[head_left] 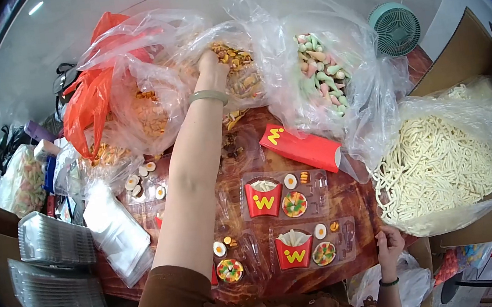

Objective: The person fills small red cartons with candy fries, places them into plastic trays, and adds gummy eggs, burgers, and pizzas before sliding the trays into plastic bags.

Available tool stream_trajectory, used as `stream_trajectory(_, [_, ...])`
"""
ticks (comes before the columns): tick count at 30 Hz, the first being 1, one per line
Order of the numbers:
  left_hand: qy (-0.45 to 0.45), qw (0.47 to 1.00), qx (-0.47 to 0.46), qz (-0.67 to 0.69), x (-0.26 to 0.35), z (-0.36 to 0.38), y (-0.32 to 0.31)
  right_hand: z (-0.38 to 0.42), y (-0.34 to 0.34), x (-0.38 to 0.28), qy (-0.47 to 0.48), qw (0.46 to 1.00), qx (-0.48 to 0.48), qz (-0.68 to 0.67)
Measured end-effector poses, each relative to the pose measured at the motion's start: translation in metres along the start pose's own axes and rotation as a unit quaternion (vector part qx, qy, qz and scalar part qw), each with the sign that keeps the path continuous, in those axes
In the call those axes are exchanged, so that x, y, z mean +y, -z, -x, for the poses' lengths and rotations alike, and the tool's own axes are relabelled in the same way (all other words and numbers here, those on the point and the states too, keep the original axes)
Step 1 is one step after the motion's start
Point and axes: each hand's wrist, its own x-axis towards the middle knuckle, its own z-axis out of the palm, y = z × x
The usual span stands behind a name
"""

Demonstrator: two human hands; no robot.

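My left hand (212,65), a bangle at its wrist, reaches into a clear plastic bag (251,91) of small yellow-and-brown pieces (233,57). Its fingers are hidden. By the table's right front edge is my right hand (389,246) with curled fingers; whatever they may hold does not show. Two clear blister trays (321,190) lie in front of me. Each carries a red fries box (264,199) with white sticks, a halved-egg piece (290,181), small yellow pieces and a round pizza piece (295,204). Another tray is partly behind my left arm, with an egg and a pizza piece (229,270).
An empty red box (304,149) lies near a bag of pastel cone-shaped pieces (322,73). White sticks (443,160) fill a lined carton at right. Stacked clear trays (54,238) stand at left beside flat plastic sleeves (117,230). A green fan (395,29) is behind.
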Motion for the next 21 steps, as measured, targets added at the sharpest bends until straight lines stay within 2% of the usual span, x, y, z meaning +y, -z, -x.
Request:
stream_trajectory(1, [0.113, 0.986, -0.066, 0.105, 0.013, -0.002, 0.008, 0.0, 0.0, 0.001, 0.003, 1.0, -0.001, -0.008])
stream_trajectory(2, [0.223, 0.944, -0.131, 0.205, 0.024, -0.003, 0.011, 0.0, 0.0, 0.002, 0.006, 1.0, -0.001, -0.015])
stream_trajectory(4, [0.226, 0.934, -0.133, 0.241, 0.028, 0.006, 0.02, -0.002, -0.002, 0.0, 0.007, 1.0, -0.003, -0.015])
stream_trajectory(6, [0.285, 0.897, -0.162, 0.297, 0.035, 0.016, 0.024, -0.001, -0.004, -0.001, 0.012, 1.0, -0.003, -0.012])
stream_trajectory(7, [0.256, 0.909, -0.134, 0.3, 0.034, 0.027, 0.021, -0.001, -0.004, -0.002, 0.031, 0.999, -0.008, 0.001])
stream_trajectory(11, [0.244, 0.912, -0.119, 0.306, 0.04, 0.05, 0.024, -0.002, -0.004, 0.006, 0.064, 0.998, -0.005, 0.018])
stream_trajectory(13, [0.271, 0.876, -0.196, 0.347, 0.047, 0.057, 0.035, 0.001, -0.005, 0.007, 0.067, 0.998, 0.0, -0.003])
stream_trajectory(16, [0.261, 0.872, -0.219, 0.352, 0.061, 0.088, 0.046, 0.0, -0.005, 0.006, 0.092, 0.996, 0.0, 0.004])
stream_trajectory(18, [0.248, 0.868, -0.254, 0.347, 0.065, 0.102, 0.058, 0.003, -0.004, 0.008, 0.103, 0.994, 0.011, -0.042])
stream_trajectory(20, [0.351, 0.83, -0.265, 0.343, 0.077, 0.148, 0.08, 0.002, -0.01, -0.02, 0.138, 0.99, 0.015, -0.023])
stream_trajectory(21, [0.346, 0.827, -0.283, 0.34, 0.077, 0.171, 0.092, 0.0, -0.015, -0.04, 0.166, 0.986, 0.015, -0.003])
